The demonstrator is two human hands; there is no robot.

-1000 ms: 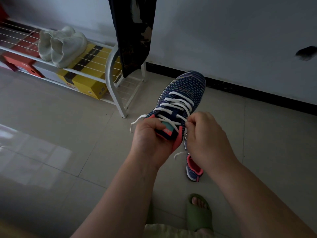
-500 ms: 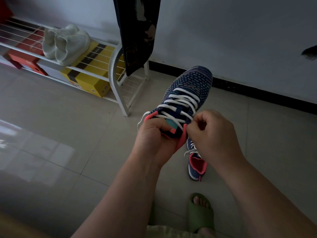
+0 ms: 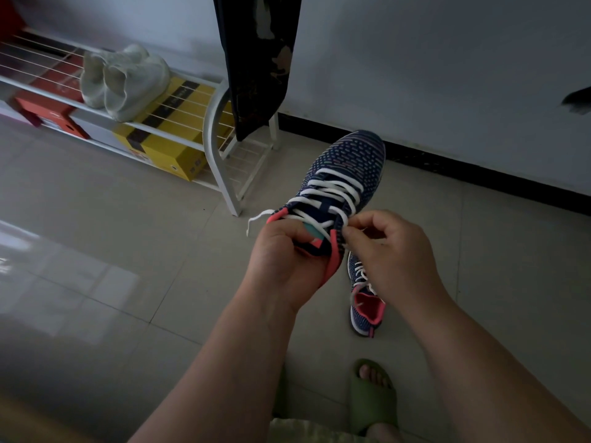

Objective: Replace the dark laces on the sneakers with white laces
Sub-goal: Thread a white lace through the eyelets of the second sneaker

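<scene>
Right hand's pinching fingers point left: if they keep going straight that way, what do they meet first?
Probably the held sneaker's collar and top white lace, already at the right hand's fingertips; beyond, the left hand. Depth unclear.

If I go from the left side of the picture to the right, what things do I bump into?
Red box → white shoes → yellow box → hanging dark cloth → left hand → right hand holding the white lace → dark mark on the wall.
</scene>
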